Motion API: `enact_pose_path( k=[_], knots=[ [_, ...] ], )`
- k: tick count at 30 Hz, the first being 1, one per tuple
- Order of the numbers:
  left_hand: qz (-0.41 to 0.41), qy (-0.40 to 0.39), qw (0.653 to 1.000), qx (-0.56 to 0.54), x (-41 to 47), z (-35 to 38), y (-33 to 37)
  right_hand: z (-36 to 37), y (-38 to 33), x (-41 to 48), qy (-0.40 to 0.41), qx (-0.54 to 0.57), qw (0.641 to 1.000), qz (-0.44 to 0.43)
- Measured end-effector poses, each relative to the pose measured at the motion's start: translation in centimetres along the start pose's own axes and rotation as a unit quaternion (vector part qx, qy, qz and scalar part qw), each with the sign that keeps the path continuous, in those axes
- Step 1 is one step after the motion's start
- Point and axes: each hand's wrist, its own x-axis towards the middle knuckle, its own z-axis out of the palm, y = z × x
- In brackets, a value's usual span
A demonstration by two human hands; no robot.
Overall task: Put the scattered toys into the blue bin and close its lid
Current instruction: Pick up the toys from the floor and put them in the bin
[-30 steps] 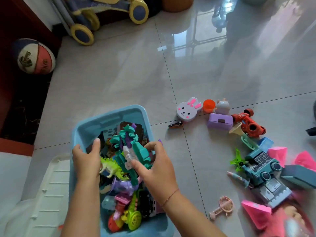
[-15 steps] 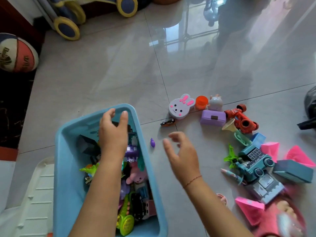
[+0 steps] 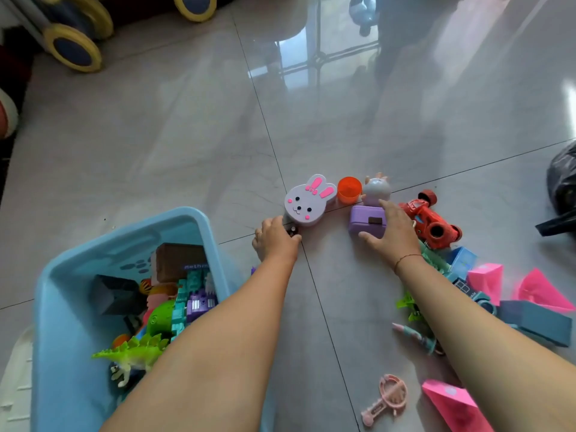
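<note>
The blue bin (image 3: 199, 219) stands open at the lower left, with a green dinosaur (image 3: 134, 353) and several other toys inside. Its white lid (image 3: 15, 385) lies on the floor left of it. My left hand (image 3: 274, 240) is curled over a small dark toy car (image 3: 293, 231) just below a grey bunny-shaped box (image 3: 307, 202). My right hand (image 3: 391, 236) grips the right side of a purple box (image 3: 363, 221) that rests on the floor. Behind it stand an orange cup (image 3: 349, 190) and a small pig figure (image 3: 375, 188).
A red toy car (image 3: 431, 221), pink blocks (image 3: 486, 280), a teal block (image 3: 536, 322), a toy pen (image 3: 414, 336) and a pink hand mirror (image 3: 386, 399) lie to the right. A black bag (image 3: 564, 182) sits at the right edge and a ride-on toy's wheels (image 3: 73, 48) at the far left.
Both hands left the bin, where they dropped a teal and purple toy, and reached forward. The left now covers the small car and the right has taken hold of the purple box.
</note>
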Motion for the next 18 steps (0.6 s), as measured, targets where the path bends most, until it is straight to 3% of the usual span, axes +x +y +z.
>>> enact_pose_path(
  k=[5, 10, 13, 15, 18],
  knots=[
    [0.056, -0.035, 0.995, 0.076, 1.6, 1.4, -1.2, 1.3, -0.8, 1.7, -0.023, -0.122, 0.992, 0.01],
    [0.029, -0.041, 0.996, 0.076, 1.7, 1.8, -1.9, 2.8, -1.9, 0.2, -0.067, -0.212, 0.975, 0.015],
    [-0.008, -0.049, 0.996, 0.071, 1.2, 1.3, -1.6, 3.7, -2.0, -2.3, -0.065, -0.129, 0.989, 0.01],
    [-0.026, -0.049, 0.997, 0.05, 0.8, 0.6, -1.2, 3.6, -2.9, -4.3, -0.033, -0.004, 0.999, 0.037],
    [-0.016, -0.022, 0.999, -0.042, -0.6, -2.0, 0.4, 2.2, -5.5, -7.6, 0.019, 0.174, 0.982, 0.076]
  ],
)
